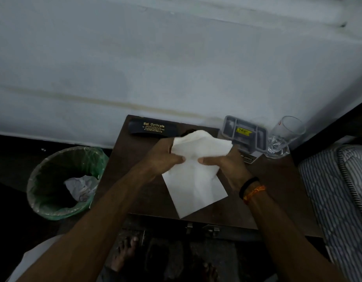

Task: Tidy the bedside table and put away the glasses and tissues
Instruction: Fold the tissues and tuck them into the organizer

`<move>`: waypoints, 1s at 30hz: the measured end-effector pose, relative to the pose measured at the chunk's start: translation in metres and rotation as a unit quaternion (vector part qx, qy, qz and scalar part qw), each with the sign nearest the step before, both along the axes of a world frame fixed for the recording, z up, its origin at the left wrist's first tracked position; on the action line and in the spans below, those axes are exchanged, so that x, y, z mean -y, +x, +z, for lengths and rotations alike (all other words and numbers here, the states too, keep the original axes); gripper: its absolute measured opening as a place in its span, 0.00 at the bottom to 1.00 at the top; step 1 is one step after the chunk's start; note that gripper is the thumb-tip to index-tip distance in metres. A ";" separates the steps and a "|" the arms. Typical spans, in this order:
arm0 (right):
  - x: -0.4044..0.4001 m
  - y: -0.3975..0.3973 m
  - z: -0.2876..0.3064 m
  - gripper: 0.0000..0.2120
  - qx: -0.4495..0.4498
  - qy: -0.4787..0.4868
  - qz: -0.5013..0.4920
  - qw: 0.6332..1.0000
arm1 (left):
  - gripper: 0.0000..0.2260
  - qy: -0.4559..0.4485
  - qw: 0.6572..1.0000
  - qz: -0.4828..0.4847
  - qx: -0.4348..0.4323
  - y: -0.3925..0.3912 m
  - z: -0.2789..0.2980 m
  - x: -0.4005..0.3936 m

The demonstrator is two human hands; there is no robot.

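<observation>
Both hands are engaged on one white tissue (193, 169) above the middle of the bedside table (277, 180). The left hand (166, 157) grips the tissue's upper left portion, thumb pressed over the sheet; the right hand (223, 161) pinches it from the opposite side, thumb meeting the left thumb near the centre. The upper part of the sheet is bunched between the two hands, while the lower part hangs flat with square corners toward the table's front edge. Whether the sheet is being folded or crumpled cannot be determined. Directly behind the hands, along the far edge against the wall, lies a black glasses case (147, 129) lettered in gold; it appears shut, and the glasses themselves are not visible, so it cannot be confirmed that they are inside. To the right of the case stands a grey compartmented organiser (245, 133) bearing a yellow label, and just beside it, at the table's far right corner, a clear drinking glass (282, 139) leans in the wide-angle view. On the floor to the left of the table, a bin with a green liner (60, 180) already holds crumpled pale paper. Assessment: the tissue work appears partly done, with this sheet outstanding; the case and remaining items have not yet been put away, so the task looks roughly midway.
</observation>
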State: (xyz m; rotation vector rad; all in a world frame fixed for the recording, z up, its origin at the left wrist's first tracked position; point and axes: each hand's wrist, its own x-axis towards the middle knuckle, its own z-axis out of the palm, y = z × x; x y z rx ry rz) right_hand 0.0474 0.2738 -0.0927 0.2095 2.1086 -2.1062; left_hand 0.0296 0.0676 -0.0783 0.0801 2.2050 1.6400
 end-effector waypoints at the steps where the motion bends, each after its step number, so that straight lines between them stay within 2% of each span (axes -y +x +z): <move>1: 0.001 0.001 -0.002 0.26 0.007 0.007 0.009 1.000 | 0.20 -0.029 0.999 -0.008 0.012 0.000 -0.004 -0.001; 4: 0.003 0.002 -0.007 0.28 0.012 0.020 0.014 1.000 | 0.23 -0.073 0.997 0.003 0.023 0.000 -0.008 -0.005; 10: 0.006 0.002 -0.011 0.26 0.000 0.013 -0.021 1.000 | 0.16 -0.035 0.998 0.047 -0.013 0.000 -0.007 -0.008; 12: 0.006 0.001 -0.015 0.26 0.001 0.014 -0.033 0.999 | 0.21 -0.042 0.998 0.039 -0.015 0.000 -0.006 -0.008; 17: 0.007 0.002 -0.025 0.27 0.033 0.068 -0.016 0.997 | 0.20 -0.087 0.996 0.001 -0.002 0.002 -0.010 -0.008; 20: 0.009 0.001 -0.025 0.26 0.025 0.074 -0.017 0.997 | 0.16 -0.055 0.998 0.017 -0.009 0.000 -0.011 -0.008; 23: 0.014 0.001 -0.019 0.17 -0.008 0.128 -0.029 0.991 | 0.08 0.001 0.999 0.040 -0.007 -0.002 -0.009 -0.010; 25: 0.019 0.003 -0.013 0.14 -0.060 0.219 -0.033 0.973 | 0.05 0.046 0.998 0.047 0.014 0.000 -0.006 -0.013; 26: 0.023 0.004 -0.011 0.15 -0.088 0.278 -0.041 0.956 | 0.06 0.069 0.996 0.051 0.028 0.000 -0.005 -0.014; 28: 0.034 0.007 -0.007 0.17 -0.146 0.382 -0.062 0.910 | 0.09 0.114 0.989 0.066 0.062 0.000 -0.003 -0.015; 30: 0.044 0.011 -0.003 0.22 -0.185 0.436 -0.065 0.878 | 0.08 0.152 0.980 0.090 0.091 -0.001 -0.001 -0.018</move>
